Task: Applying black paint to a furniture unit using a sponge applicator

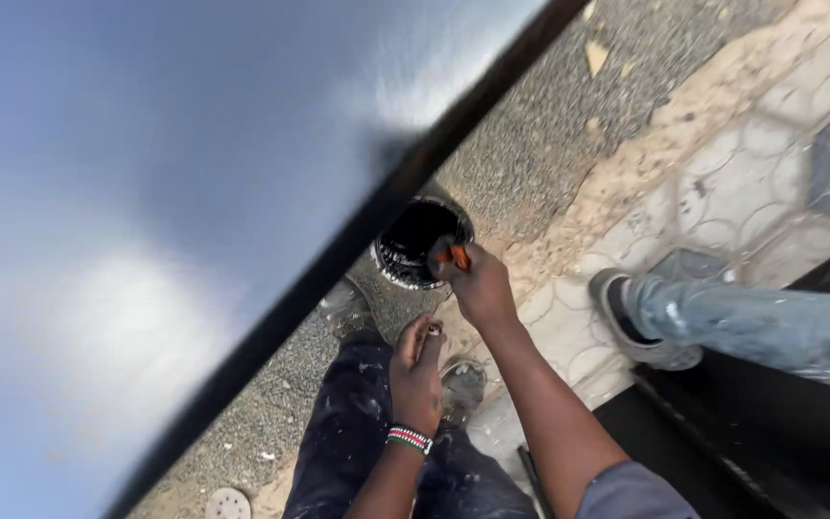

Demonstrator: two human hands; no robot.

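Black pot [422, 242] sits on gravel at 12 o'clock from my right hand [477, 285], whose fingers pinch an orange-handled tool [454, 257] at its rim. Left hand [416, 375] idles at 7 o'clock, fingers pressed together. I judge the panel [194, 163] mostly coated already.

The one camera sits on my head, tilted steeply down past my hands [449, 332] to the gravel ground [549, 144] close below.
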